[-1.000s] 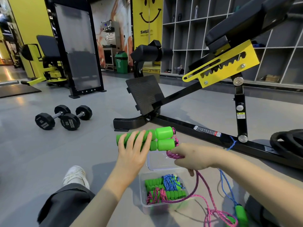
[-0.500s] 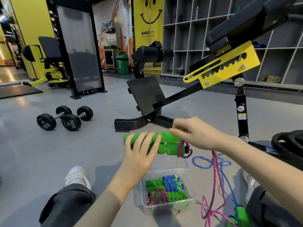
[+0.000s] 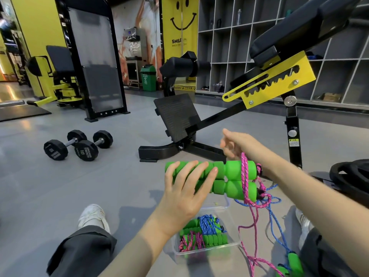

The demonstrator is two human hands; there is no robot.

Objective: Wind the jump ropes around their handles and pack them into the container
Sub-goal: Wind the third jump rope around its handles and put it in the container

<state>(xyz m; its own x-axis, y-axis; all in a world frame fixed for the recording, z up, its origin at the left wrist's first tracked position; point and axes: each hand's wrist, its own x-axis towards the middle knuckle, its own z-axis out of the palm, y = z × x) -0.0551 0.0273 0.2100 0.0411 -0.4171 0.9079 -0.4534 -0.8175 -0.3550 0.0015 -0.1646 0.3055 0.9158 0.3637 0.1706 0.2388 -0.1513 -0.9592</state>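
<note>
My left hand (image 3: 185,190) grips a pair of green foam handles (image 3: 233,178) held side by side above the floor. A pink rope (image 3: 245,176) crosses their right end in one loop and trails down to the floor. My right hand (image 3: 235,144) pinches that rope just behind and above the handles. Below stands a clear plastic container (image 3: 233,244) holding two wound ropes, one blue (image 3: 207,224) and one pink (image 3: 191,240). A loose blue rope (image 3: 279,222) with green handles (image 3: 293,264) lies on the floor at the right.
A black and yellow adjustable bench (image 3: 269,84) stands just behind my hands. Weight plates (image 3: 351,174) lie at the right edge. Two dumbbells (image 3: 79,144) rest on the grey floor to the left. My legs and shoes (image 3: 93,216) flank the container.
My right hand carried the pink rope from under the handles up and over their right end, laying a loop there. The left hand kept gripping the handles.
</note>
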